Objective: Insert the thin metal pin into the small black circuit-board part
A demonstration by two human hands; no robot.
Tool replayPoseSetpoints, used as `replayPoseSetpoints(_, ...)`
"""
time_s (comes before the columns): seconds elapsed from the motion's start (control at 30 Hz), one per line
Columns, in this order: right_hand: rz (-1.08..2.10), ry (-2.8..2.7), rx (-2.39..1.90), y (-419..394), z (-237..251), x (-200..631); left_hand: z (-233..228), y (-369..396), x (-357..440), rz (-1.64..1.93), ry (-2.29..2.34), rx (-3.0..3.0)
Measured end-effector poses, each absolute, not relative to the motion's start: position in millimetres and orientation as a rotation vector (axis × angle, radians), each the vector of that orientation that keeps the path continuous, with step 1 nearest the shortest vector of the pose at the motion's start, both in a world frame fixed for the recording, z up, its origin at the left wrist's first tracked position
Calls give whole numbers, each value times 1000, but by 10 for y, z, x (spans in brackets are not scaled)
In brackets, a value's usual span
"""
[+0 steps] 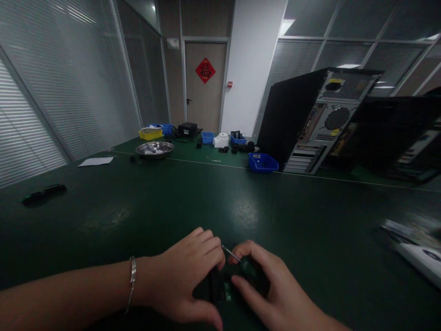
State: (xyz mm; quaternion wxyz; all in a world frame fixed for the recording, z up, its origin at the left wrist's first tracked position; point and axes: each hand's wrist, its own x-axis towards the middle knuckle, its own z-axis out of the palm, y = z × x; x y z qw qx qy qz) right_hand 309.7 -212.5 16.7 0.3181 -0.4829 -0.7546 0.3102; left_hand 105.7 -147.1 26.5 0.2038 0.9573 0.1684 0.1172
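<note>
Green table (220,207) spreads bare beyond left hand (188,276), right hand (275,294).

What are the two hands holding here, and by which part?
Both the left hand and right hand grip a small dark part by its opposite sides on the green table; a thin metal pin shows between their fingertips.

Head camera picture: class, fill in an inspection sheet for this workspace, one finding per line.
Surface: dark green table, glossy.
Job's things: small dark part under both hands, thin metal rod beside the fingers.
Clutter: metal bowl, blue bin, yellow bin, sheet of paper, computer tower at the far edge.
Grippers: left hand and right hand both on the part.
Cables: nothing seen.
Surroundings: window blinds, door with red sign.
</note>
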Motion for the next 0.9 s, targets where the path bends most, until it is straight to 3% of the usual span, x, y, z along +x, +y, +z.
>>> replayPoseSetpoints(0.5,740,-2268,-1302,-2149,212,3076,240,-1355,1003,464,512,2347)
replayPoseSetpoints(0.9,663,-1788,-1105,-2133,152,3099,185,-1478,1120,490,559,1757)
